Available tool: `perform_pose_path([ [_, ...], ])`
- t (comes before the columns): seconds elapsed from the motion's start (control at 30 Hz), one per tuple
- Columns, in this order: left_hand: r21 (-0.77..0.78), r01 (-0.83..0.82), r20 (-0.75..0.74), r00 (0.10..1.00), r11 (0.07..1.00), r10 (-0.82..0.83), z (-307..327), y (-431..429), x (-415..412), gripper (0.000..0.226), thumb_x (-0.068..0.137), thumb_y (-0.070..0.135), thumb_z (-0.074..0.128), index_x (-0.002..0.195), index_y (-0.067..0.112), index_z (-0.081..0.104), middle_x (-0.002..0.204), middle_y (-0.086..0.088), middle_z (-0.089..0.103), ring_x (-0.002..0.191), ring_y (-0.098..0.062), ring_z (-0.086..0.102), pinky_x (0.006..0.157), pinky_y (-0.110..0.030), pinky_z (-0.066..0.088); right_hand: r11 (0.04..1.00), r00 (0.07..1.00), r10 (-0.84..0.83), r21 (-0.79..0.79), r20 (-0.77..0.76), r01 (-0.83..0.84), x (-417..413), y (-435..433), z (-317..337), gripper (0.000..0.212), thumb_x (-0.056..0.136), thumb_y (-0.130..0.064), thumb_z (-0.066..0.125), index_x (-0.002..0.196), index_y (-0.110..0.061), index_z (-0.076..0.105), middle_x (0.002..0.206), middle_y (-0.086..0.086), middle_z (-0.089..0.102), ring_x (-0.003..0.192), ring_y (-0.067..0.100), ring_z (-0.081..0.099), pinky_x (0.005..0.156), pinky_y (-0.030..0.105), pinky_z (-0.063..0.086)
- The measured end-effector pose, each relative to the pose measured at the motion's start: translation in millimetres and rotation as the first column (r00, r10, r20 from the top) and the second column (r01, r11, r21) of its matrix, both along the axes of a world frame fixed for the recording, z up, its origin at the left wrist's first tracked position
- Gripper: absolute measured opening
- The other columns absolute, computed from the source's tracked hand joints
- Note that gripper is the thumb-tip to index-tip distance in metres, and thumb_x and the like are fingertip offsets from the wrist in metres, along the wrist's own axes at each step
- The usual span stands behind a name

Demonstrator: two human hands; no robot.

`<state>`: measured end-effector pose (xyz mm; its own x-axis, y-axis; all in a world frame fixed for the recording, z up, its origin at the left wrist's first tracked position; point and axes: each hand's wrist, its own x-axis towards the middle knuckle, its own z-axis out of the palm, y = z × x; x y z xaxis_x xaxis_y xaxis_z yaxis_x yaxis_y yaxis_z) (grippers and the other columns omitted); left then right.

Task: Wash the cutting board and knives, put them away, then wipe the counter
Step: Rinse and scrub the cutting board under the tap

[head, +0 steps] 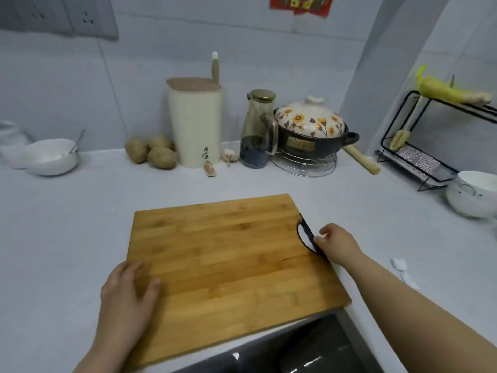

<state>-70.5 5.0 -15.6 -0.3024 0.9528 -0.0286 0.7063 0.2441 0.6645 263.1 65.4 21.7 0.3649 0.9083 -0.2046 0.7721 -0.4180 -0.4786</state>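
A bamboo cutting board (228, 254) lies flat on the white counter (80, 211), and its near right corner reaches over the dark sink (309, 351). My left hand (126, 300) rests on the board's left edge, fingers and thumb lying fairly straight on the wood. My right hand (338, 246) is at the right edge, where its fingers curl around the black rim of the handle cut-out (305, 232). A cream knife block (195, 125) with a wooden lid stands at the back wall, and one knife handle (215, 67) sticks up out of it.
Potatoes (153, 153), garlic (230, 155), a glass jug (259, 130) and a flowered clay pot (312, 130) on a wire trivet line the back wall. White bowls sit at far left (51, 157) and far right (473, 195). A black wire rack (430, 135) stands at right.
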Motion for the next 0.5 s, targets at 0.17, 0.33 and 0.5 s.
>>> perform_pose_path([
  [0.17, -0.095, -0.034, 0.067, 0.997, 0.995, 0.040, 1.2, 6.5, -7.9, 0.048, 0.084, 0.017, 0.061, 0.128, 0.001, 0.047, 0.139, -0.020, 0.042, 0.129, -0.037, 0.037, 0.109, -0.044, 0.027, 0.984, 0.991, 0.021, -0.176, 0.136, 0.003, -11.7, 30.5, -5.3, 0.026, 0.093, -0.030, 0.044, 0.080, -0.007, 0.047, 0.074, 0.005, 0.049, 0.085, 0.026, 0.052, 0.062, 0.025, 0.037],
  [0.33, -0.119, -0.080, 0.165, 0.981, 0.990, 0.099, 14.3, 12.6, -7.6, 0.050, 0.088, 0.020, 0.055, 0.133, 0.004, 0.041, 0.137, -0.018, 0.046, 0.126, -0.035, 0.041, 0.103, -0.043, 0.032, 0.964, 0.982, -0.002, -0.261, 0.189, 0.052, -23.6, 46.6, -10.7, 0.050, 0.100, -0.038, 0.022, 0.113, 0.000, 0.052, 0.113, 0.019, 0.059, 0.103, 0.033, 0.056, 0.086, 0.033, 0.043],
  [0.5, -0.145, -0.114, 0.127, 0.983, 0.983, 0.133, 15.5, 15.8, -4.2, 0.046, 0.090, 0.020, 0.053, 0.132, 0.005, 0.043, 0.136, -0.018, 0.047, 0.125, -0.035, 0.042, 0.102, -0.044, 0.034, 0.974, 0.969, -0.003, -0.221, 0.246, 0.059, -24.8, 45.7, -16.4, 0.048, 0.100, -0.035, 0.022, 0.115, 0.002, 0.049, 0.114, 0.017, 0.060, 0.084, 0.028, 0.050, 0.075, 0.030, 0.038],
])
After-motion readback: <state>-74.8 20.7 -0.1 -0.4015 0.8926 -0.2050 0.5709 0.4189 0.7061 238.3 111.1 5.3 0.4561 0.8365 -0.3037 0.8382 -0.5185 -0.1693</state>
